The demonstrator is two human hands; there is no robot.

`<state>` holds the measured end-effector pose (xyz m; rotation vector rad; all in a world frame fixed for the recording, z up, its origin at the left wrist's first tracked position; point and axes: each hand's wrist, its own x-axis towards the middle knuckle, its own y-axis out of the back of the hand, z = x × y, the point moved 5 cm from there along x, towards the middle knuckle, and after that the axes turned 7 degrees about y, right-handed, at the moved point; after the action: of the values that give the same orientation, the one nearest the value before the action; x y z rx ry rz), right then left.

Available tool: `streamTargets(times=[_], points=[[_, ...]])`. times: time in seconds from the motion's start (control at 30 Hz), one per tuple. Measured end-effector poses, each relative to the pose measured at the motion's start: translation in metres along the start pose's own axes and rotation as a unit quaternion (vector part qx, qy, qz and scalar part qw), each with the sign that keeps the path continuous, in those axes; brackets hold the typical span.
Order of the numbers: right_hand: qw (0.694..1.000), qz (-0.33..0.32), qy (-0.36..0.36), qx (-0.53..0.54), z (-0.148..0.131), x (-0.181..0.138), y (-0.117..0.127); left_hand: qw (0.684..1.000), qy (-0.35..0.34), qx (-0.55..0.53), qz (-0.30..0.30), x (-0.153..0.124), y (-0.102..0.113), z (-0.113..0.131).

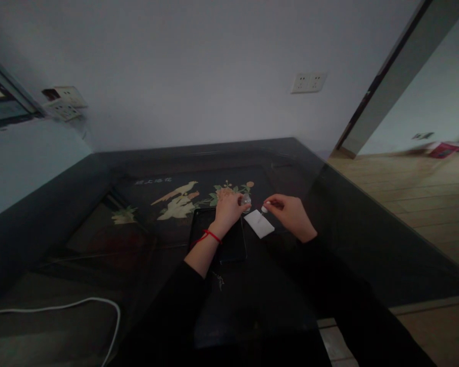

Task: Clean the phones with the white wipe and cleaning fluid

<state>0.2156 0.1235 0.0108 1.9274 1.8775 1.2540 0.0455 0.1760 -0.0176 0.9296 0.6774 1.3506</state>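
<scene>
My left hand [229,206], a red string round its wrist, is closed round a small clear bottle [246,200] standing on the dark table [145,168]. To its right, my right hand [290,213] pinches a small white cap or dropper [265,208] just above a white square pad [259,223] that lies flat on the table. A dark tablet [229,244] lies under my left forearm. Both sleeves are black.
The glass-topped table shows a painted bird and flowers [183,199]. A white cable [80,306] loops at the lower left. Wall sockets [308,82] sit on the back wall, and more sockets [63,102] at left. Wooden floor [413,188] and a doorway are at right.
</scene>
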Motion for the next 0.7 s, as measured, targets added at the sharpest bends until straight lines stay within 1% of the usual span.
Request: streamTargets(times=[0.27,0.43,0.5,0.6,0.63,0.7], points=[[1.000,0.014,0.019,-0.018,-0.010,-0.001,0.011,1.000,-0.006,0.008,0.002,0.001,-0.002,-0.001],[0.999,0.040,0.028,-0.012,-0.007,-0.002,0.012,1.000,-0.007,0.011,0.003,0.001,-0.001,-0.001],[0.997,0.068,0.027,-0.003,-0.005,0.006,0.017,1.000,-0.007,0.012,0.004,0.000,0.000,0.000],[0.993,0.110,0.036,0.011,-0.009,0.027,0.028,1.000,-0.003,0.012,0.007,-0.001,0.001,0.001],[0.992,0.116,0.043,0.014,-0.013,0.036,0.030,1.000,-0.002,0.013,0.009,-0.001,0.001,0.001],[0.992,0.106,0.060,0.019,-0.023,0.054,0.030,1.000,0.001,0.014,0.012,-0.001,0.000,0.000]])
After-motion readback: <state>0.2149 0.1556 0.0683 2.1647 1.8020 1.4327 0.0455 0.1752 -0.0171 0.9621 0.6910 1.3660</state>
